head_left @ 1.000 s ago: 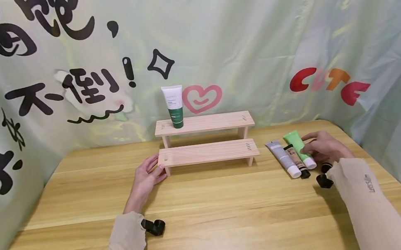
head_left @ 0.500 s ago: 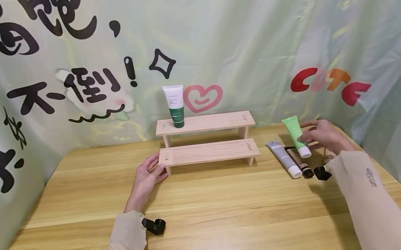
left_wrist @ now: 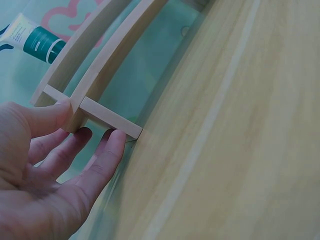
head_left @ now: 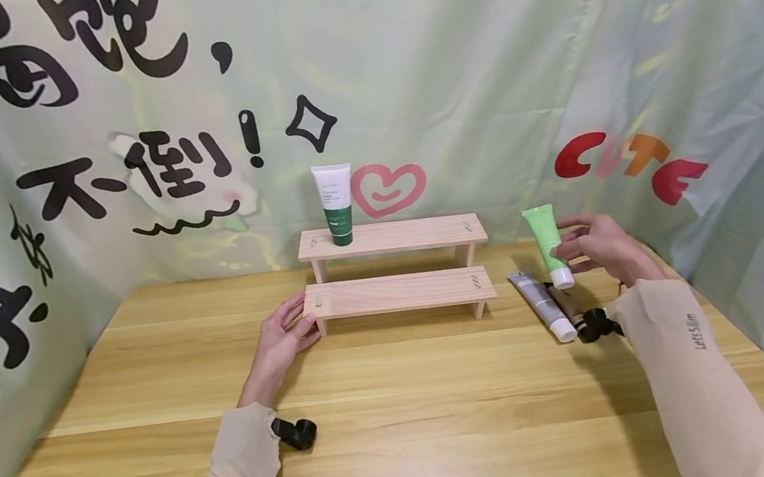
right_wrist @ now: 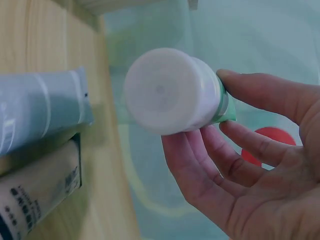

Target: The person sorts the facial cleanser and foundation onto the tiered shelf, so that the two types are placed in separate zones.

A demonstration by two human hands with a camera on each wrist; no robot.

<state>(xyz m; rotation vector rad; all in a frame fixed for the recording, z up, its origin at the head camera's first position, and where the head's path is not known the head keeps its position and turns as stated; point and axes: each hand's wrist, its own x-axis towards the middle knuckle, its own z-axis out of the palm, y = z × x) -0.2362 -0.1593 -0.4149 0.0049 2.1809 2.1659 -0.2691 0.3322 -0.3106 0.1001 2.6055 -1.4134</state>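
R hand [head_left: 601, 250] pinched lt-green squeeze tube [head_left: 543, 236], held up right of two-tier wooden riser [head_left: 399, 294]; L hand [head_left: 281, 338] gripped riser's left end. Risk: fingertip-only hold could've let tube slip; L tug could've skewed riser.

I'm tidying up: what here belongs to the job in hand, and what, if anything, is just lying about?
Job:
light green tube, in the right hand
two-step wooden stand, held by the left hand
white-and-green tube, on its top step
grey tube and brown tube, probably

Just surroundings:
printed backdrop
wrist cameras
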